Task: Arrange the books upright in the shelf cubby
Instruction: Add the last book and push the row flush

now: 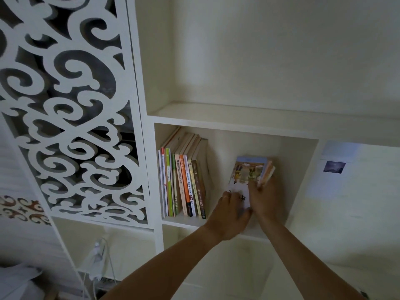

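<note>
Head view looks down into a white shelf cubby (298,169), where a row of books (184,180) stands upright against the left wall, spines facing out, the rightmost ones leaning a little to the left. To the right of that row, apart from it, a small stack of books (251,174) is held tilted inside the cubby, its illustrated front cover turned toward the camera and its page edges fanned at the upper right. Both arms reach in from below. The left hand (232,215) grips the stack's lower left corner, fingers curled over the white lower part of the cover, with a ring showing on one finger. The right hand (265,197) grips the stack's right side, thumb pressed on the cover and fingers wrapped behind the fanned edges. Whether the stack's bottom edge touches the cubby floor cannot be told, as the hands cover it. Left of the cubby hangs a white cut-out scroll panel (71,109). Below it sits a white plug with a cable (97,256). A small dark photo (334,166) is stuck on the surface right of the cubby.
</note>
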Motion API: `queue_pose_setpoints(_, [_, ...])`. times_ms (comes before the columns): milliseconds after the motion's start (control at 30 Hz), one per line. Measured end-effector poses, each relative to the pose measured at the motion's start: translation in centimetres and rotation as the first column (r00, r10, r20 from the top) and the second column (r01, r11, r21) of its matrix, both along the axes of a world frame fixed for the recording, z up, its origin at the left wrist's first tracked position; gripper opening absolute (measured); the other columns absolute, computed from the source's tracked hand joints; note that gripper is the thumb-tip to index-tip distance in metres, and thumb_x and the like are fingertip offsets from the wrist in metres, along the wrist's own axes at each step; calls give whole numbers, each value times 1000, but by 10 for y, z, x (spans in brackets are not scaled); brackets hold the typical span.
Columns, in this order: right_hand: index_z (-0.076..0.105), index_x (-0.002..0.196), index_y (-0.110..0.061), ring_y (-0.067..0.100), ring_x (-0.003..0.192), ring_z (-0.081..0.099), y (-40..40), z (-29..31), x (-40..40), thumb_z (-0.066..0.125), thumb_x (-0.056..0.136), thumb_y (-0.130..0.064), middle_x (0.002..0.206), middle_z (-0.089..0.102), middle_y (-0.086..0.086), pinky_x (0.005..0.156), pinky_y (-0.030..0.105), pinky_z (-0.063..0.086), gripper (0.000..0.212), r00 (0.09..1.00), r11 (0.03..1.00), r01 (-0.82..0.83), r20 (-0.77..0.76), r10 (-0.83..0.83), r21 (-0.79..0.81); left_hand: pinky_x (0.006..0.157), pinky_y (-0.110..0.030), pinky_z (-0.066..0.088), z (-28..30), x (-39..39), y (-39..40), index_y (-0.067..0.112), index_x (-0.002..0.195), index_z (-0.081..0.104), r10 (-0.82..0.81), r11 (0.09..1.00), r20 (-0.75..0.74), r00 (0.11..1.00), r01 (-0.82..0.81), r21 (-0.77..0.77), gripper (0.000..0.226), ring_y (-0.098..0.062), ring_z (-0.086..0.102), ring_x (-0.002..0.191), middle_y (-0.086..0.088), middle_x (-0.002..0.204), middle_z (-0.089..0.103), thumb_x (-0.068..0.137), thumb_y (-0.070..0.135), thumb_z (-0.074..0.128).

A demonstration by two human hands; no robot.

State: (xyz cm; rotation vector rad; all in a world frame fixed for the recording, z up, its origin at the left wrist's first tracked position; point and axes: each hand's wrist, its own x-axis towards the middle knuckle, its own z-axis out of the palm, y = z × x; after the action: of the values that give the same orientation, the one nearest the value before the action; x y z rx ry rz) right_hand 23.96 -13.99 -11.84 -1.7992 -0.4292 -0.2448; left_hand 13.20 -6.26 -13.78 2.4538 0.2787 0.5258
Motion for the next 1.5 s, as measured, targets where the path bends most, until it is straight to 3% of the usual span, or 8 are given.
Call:
queue_pose_setpoints(133, [55, 126, -13, 14, 75, 67, 7, 9, -15, 63, 91, -28, 99, 71, 0, 59, 20, 54, 39, 978, 1000, 4, 211, -7, 18, 112, -44, 45, 4, 12, 17, 47, 158, 1, -111, 967, -14, 994, 105, -230, 94, -19, 43, 143, 0, 160, 36, 87, 59, 62])
queue_pose_setpoints(267, [55, 127, -12, 10, 80, 65, 23, 12, -29, 69, 95, -20, 102, 69, -1, 62, 1, 43, 36, 951, 992, -107, 285, 121, -67, 105, -40, 52, 5, 8, 33, 28, 161, -8, -87, 975, 6, 996, 86, -203, 105, -23, 59, 129, -8, 150, 50, 91, 28, 71])
queue_pose_setpoints(533, [56, 125, -18, 11, 94, 68, 50, -10, -43, 75, 91, -30, 106, 64, -8, 73, 15, 54, 40, 948, 958, -263, 152, 279, -117, 118, -29, 35, -11, -12, 58, 12, 159, 20, 55, 976, 6, 998, -52, -213, 75, -24, 41, 145, -8, 160, 36, 98, 12, 64])
queue_pose_setpoints(733, [55, 118, -33, -1, 100, 65, 46, -3, -39, 65, 91, -50, 109, 65, -20, 72, 10, 51, 33, 913, 915, -398, 63, 402, -70, 89, -28, 57, -13, -11, 63, 9, 154, 14, 116, 992, 6, 993, -117, 50, 75, -22, 67, 102, -12, 128, 58, 97, 14, 62])
queue_pose_setpoints(933, [58, 120, -41, 1, 101, 68, 39, -2, -31, 50, 101, -48, 110, 70, -12, 86, 24, 56, 22, 857, 857, -515, -27, 515, 18, 83, -44, 61, -8, 0, 48, 21, 143, 30, 235, 971, 84, 968, -230, -61, 64, -30, 72, 93, -12, 105, 69, 90, 5, 62])
queue_pose_setpoints(1133, [49, 142, -45, 4, 121, 62, 43, -3, -25, 51, 95, -66, 138, 61, -12, 99, 37, 57, 52, 749, 750, -660, -121, 652, -49, 82, -33, 61, 23, -12, 50, 10, 114, 68, 417, 852, -73, 906, -362, 378, 18, -22, 73, 91, -8, 104, 73, 105, 14, 52])
queue_pose_setpoints(1267, [41, 147, -43, -11, 106, 57, 43, -2, -29, 61, 101, -34, 126, 51, -26, 88, 10, 50, 50, 742, 722, -671, -149, 654, -170, 72, -32, 60, 25, -21, 62, 14, 101, 72, 465, 716, -73, 882, -327, 617, 18, -21, 75, 82, -5, 92, 75, 102, 14, 54])
queue_pose_setpoints(1500, [47, 147, -31, 6, 103, 66, 50, -8, -19, 72, 93, -35, 119, 62, -11, 76, 11, 52, 60, 780, 748, -626, -206, 591, -222, 43, -25, 48, 6, -23, 77, 26, 71, 74, 378, 732, -41, 925, -272, 624, 15, -15, 66, 46, 5, 55, 65, 77, 19, 85])
